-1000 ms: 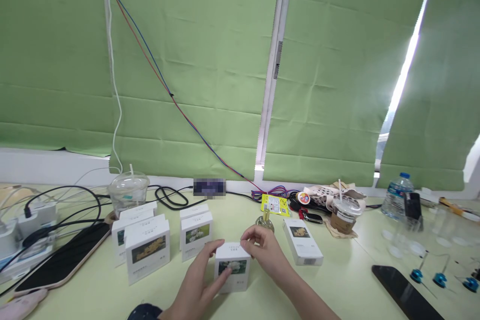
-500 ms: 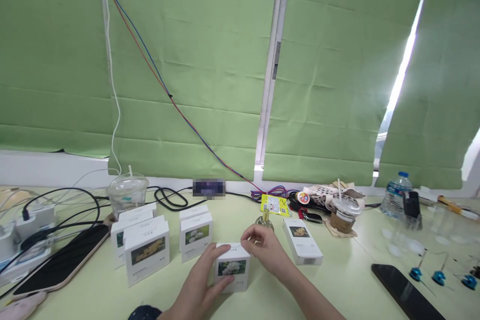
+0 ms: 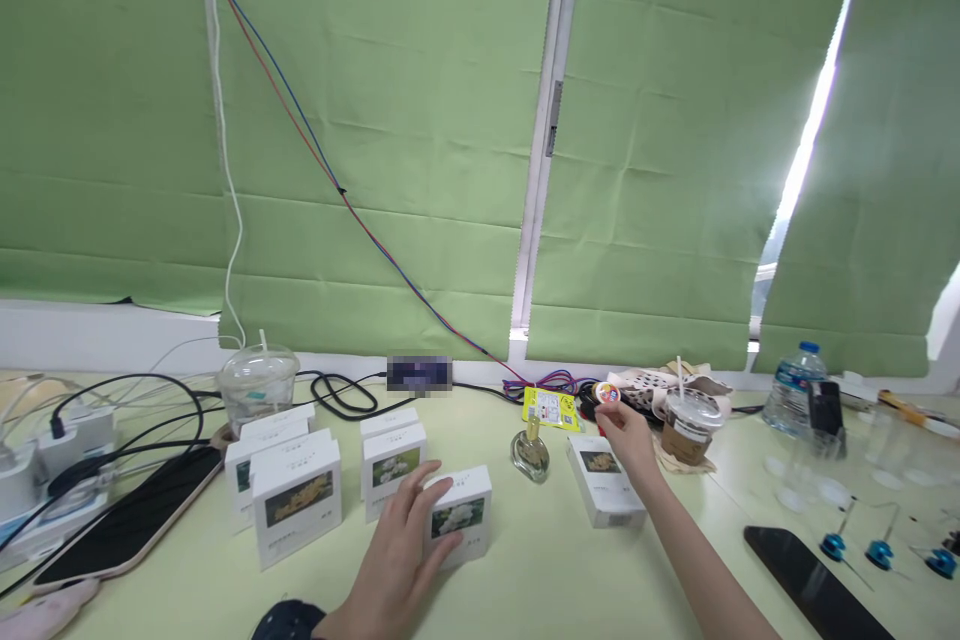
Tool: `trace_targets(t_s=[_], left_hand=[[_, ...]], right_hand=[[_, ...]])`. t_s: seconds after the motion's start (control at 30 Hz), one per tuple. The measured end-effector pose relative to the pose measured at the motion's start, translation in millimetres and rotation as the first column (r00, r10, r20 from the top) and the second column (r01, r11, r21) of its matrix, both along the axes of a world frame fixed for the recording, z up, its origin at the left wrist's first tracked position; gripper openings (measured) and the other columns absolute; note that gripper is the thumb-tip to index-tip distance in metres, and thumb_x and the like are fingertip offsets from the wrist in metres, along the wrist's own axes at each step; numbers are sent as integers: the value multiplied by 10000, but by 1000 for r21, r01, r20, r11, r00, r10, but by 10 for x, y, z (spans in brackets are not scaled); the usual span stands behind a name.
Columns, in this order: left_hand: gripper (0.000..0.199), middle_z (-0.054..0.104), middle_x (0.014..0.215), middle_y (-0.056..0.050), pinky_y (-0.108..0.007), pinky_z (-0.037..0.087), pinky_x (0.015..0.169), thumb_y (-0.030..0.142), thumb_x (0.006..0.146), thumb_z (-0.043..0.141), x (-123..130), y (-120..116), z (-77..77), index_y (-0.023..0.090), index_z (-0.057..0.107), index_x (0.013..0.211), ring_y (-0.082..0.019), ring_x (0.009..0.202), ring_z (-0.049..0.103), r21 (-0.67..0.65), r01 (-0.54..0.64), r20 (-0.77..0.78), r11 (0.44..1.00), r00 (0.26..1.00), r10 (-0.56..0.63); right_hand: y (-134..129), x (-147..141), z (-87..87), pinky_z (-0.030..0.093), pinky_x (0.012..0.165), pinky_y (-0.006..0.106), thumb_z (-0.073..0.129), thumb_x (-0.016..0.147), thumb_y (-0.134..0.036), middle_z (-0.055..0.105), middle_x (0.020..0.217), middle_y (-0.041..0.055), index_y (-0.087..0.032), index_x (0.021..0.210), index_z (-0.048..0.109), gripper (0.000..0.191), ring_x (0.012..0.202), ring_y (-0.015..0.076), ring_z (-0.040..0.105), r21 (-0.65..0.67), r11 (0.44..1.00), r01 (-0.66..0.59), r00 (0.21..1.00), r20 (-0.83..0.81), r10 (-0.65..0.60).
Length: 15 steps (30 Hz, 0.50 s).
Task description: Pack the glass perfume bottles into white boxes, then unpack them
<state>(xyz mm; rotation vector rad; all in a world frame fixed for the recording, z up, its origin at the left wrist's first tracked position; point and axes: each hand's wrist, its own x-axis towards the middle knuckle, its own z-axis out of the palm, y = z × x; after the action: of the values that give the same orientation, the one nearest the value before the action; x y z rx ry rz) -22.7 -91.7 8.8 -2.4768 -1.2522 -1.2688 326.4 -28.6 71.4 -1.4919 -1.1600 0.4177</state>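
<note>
My left hand (image 3: 394, 545) is closed on a small white box (image 3: 460, 545) with a white-flower picture. Its thumb lies across the front and its fingers are at the top left edge. To the right, my right hand (image 3: 627, 440) hovers by the far end of another white box (image 3: 616, 500), which lies flat and shows a yellow-flower picture. The right fingers are loosely bent, with nothing visible in them; whether they touch this box I cannot tell. Between the hands stands a small glass bottle (image 3: 530, 457) with a gold neck.
Several white boxes (image 3: 298, 510) stand upright at left, with another pair (image 3: 393, 470) behind my left hand. A phone (image 3: 135, 515), cables and a plastic cup (image 3: 259, 385) are farther left. A yellow packet (image 3: 551, 407), iced drink (image 3: 688, 425), water bottle (image 3: 793, 390) and dark phone (image 3: 814, 580) are right.
My right hand has left the white-flower box and moved right to the lying box, uncovering the glass bottle. The white-flower box has shifted slightly back and turned, with my left hand on it.
</note>
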Motion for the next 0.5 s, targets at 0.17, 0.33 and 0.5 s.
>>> trace_targets(t_s=[0.17, 0.33, 0.5], left_hand=[[370, 562, 1349, -118, -424, 410, 909, 252, 921, 504, -28, 62, 47, 241, 440, 1285, -298, 1187, 528, 114, -108, -24, 988, 993, 112], [378, 610, 1285, -108, -413, 378, 901, 239, 920, 512, -87, 149, 38, 255, 486, 1296, -301, 1162, 525, 227, -195, -107, 954, 969, 223], [333, 635, 1250, -122, -523, 244, 1050, 192, 935, 465, -119, 189, 61, 260, 559, 1248, -322, 1256, 461, 332, -310, -105, 891, 926, 362]], right_hand=[[55, 254, -231, 488, 761, 360, 626, 653, -299, 731, 835, 122, -163, 773, 663, 185, 861, 301, 668, -160, 975, 152, 987, 78, -141], [67, 312, -353, 509, 669, 342, 711, 624, -394, 734, 834, 128, -122, 944, 674, 421, 779, 298, 699, -312, 939, 143, 988, 102, -117], [70, 349, -453, 527, 656, 323, 771, 587, -373, 750, 853, 129, -131, 891, 691, 397, 828, 299, 713, -368, 926, 88, 995, 82, -61]])
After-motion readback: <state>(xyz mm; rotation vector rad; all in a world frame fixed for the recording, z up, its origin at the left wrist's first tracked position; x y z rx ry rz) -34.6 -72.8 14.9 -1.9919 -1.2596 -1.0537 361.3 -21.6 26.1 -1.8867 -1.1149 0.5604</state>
